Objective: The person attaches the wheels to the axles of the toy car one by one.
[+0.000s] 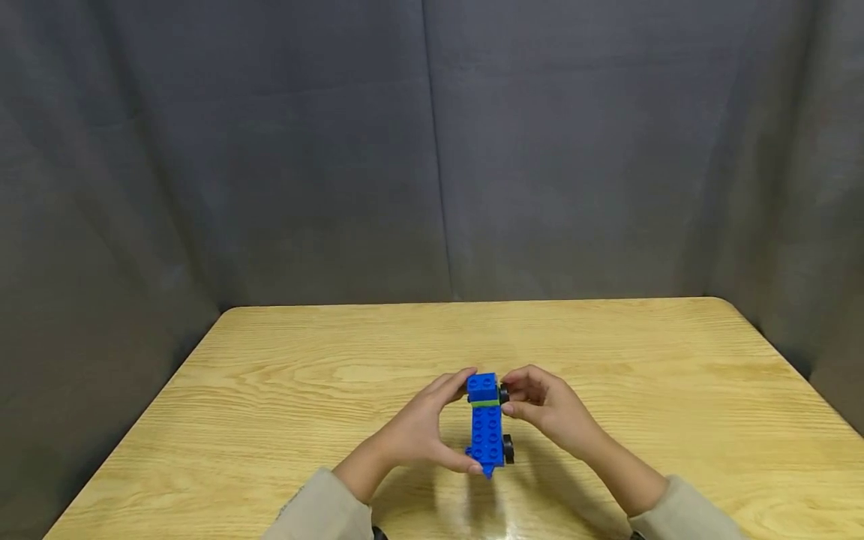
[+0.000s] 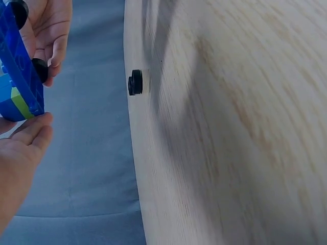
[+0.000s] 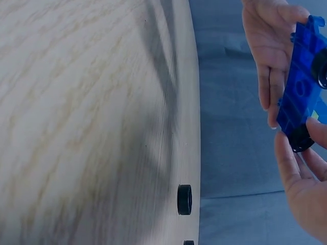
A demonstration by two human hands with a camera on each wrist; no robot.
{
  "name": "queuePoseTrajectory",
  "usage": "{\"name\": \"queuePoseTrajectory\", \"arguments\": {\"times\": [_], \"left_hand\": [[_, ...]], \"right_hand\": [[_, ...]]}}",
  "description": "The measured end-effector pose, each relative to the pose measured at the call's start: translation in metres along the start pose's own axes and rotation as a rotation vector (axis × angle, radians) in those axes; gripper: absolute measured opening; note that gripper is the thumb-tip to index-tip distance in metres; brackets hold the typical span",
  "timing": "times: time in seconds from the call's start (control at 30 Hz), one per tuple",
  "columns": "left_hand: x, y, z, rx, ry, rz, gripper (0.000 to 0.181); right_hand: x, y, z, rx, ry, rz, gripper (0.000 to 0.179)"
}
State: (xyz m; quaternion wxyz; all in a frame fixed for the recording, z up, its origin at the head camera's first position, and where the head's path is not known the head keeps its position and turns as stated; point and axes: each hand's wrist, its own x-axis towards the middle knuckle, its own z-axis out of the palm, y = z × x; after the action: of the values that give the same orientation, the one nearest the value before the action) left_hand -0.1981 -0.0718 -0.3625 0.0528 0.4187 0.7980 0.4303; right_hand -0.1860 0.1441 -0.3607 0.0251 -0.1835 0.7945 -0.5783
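Note:
Between the hands, above the table, is a blue toy car built of studded bricks, with a blue block and a thin green layer at its far end. My left hand grips it lengthwise, thumb at the near end and fingers at the far end. On the car's right side sit a far black wheel and a near black wheel. My right hand pinches the far wheel, as the right wrist view also shows. Along the left side of the car, small blue axle stubs show without wheels.
Loose black wheels lie on the wooden table: a pair in the left wrist view, and one wheel plus a partly cut-off one in the right wrist view. Dark grey curtains surround the table's back and sides.

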Motion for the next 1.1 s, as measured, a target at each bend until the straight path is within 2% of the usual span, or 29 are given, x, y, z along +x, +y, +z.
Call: {"name": "queuePoseTrajectory", "arguments": {"times": [0.2, 0.37, 0.5, 0.6, 0.7, 0.87, 1.1], "left_hand": [[0.002, 0.002, 0.001, 0.001, 0.003, -0.024, 0.099], [0.002, 0.005, -0.005, 0.017, 0.006, -0.076, 0.100], [0.002, 0.004, -0.003, 0.003, -0.005, -0.105, 0.101], [0.005, 0.005, 0.004, -0.020, -0.013, -0.099, 0.101], [0.005, 0.006, 0.004, -0.018, -0.018, -0.089, 0.099], [0.005, 0.006, 0.003, 0.002, 0.001, -0.067, 0.099], [0.002, 0.003, -0.002, 0.007, 0.015, -0.085, 0.099]], "right_hand": [[0.001, 0.002, -0.003, 0.010, -0.010, -0.014, 0.032], [0.004, 0.001, -0.002, 0.038, -0.012, -0.037, 0.034], [0.002, 0.001, -0.002, 0.049, -0.024, -0.030, 0.035], [-0.004, 0.002, -0.007, 0.039, -0.027, -0.016, 0.036], [-0.004, 0.002, -0.009, 0.042, -0.021, -0.002, 0.036], [-0.003, 0.005, -0.012, 0.044, -0.036, 0.003, 0.036], [0.001, 0.006, -0.011, 0.051, -0.045, -0.003, 0.037]]}}
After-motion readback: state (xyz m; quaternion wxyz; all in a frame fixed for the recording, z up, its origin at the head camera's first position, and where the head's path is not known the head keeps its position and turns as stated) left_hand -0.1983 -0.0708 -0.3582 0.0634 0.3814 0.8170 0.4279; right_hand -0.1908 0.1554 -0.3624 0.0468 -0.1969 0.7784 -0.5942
